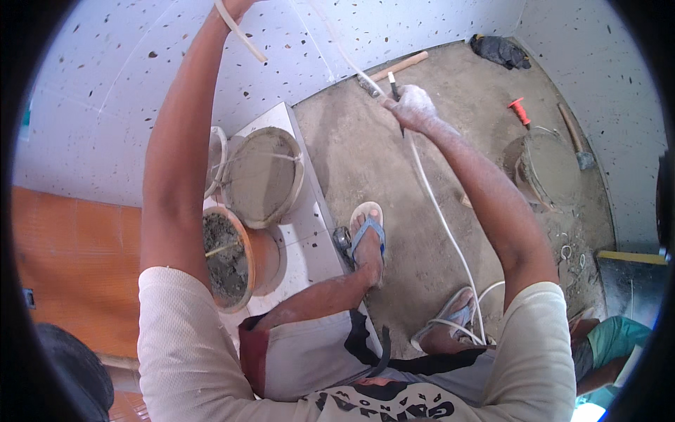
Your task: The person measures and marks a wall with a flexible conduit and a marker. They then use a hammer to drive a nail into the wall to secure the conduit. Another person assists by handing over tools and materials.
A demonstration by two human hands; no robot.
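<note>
Inspection taken standing in the room; places are given from the round bucket of wet grey mix [301,176], which sits on the white ledge [316,247].

Principal item: a pale flexible hose [437,204]. It passes to the right of the bucket, clear of it. Its long axis runs from the wall [281,42] beyond the bucket, slantwise through the right hand [415,109], then bends down toward the sandalled feet, where it loops.

Right hand: located to the right of the bucket and slightly beyond it. Fingers are closed around the hose, and a slim black-and-white tool [392,83] juts from the same grip, its white end pointing away from the wearer.

Left hand [241,4]: raised beyond the bucket, before the wall, and mostly out of sight; I cannot tell how its fingers are set. A cut hose end [254,50] hangs beside its wrist. Whether this belongs to the same length is not established.

Finding: the governing relation is the slanting stretch leading from the right grip up past the bucket's far side toward the wall. The right hand is the nearer, being directly on it.
</note>
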